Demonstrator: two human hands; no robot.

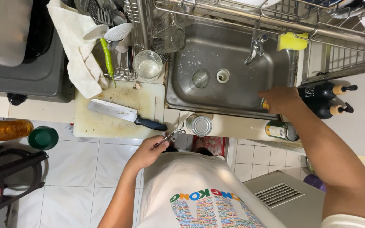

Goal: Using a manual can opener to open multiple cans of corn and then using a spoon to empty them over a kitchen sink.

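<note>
1. While the left hand pinches a small metal opener just below the sink, a silver can stands upright on the ledge beside the tool.
2. Right hand curls over a can at the sink's right rim; the grip is hidden, so I cannot tell how tight.
3. Green-labelled tin lies sideways below that rim.
4. Two dark bottles with tan pumps lie right of the sink.
5. Left of it, a steel cleaver rests on a stained white board.
</note>
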